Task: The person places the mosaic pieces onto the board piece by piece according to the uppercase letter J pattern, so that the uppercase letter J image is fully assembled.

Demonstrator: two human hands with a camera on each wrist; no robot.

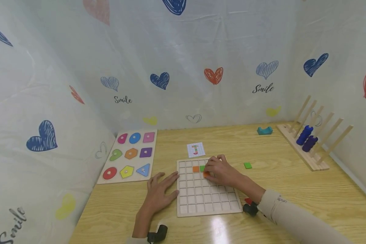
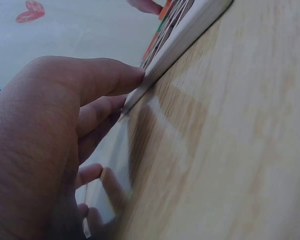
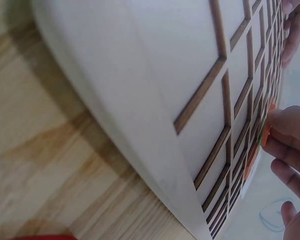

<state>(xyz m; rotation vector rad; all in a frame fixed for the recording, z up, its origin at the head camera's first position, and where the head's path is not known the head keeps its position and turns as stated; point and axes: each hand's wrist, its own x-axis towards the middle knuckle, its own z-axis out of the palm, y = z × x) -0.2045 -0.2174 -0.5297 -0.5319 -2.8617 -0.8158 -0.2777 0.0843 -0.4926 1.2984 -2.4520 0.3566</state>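
A wooden grid board [image 1: 208, 210] lies flat on the table. My right hand [image 1: 220, 170] is over its upper part and pinches an orange square tile [image 1: 206, 174] between thumb and fingers, as the right wrist view also shows. Just up and left of that tile, an orange tile [image 1: 196, 169] and a green tile [image 1: 202, 168] sit side by side in the grid; fingers partly cover the green one. With fingers and thumb extended, my left hand [image 1: 159, 192] touches the board's left edge. In the left wrist view, its thumb and fingertips meet the board's side [image 2: 185, 47].
A card with a J pattern [image 1: 196, 149] lies behind the board. Left is a shape puzzle [image 1: 131, 145]; right are a loose green tile [image 1: 247, 165] and a peg stand [image 1: 318, 162] with blue and purple rings. A teal piece [image 1: 264, 130] is farther back; something red [image 1: 248, 201] is near my right wrist.
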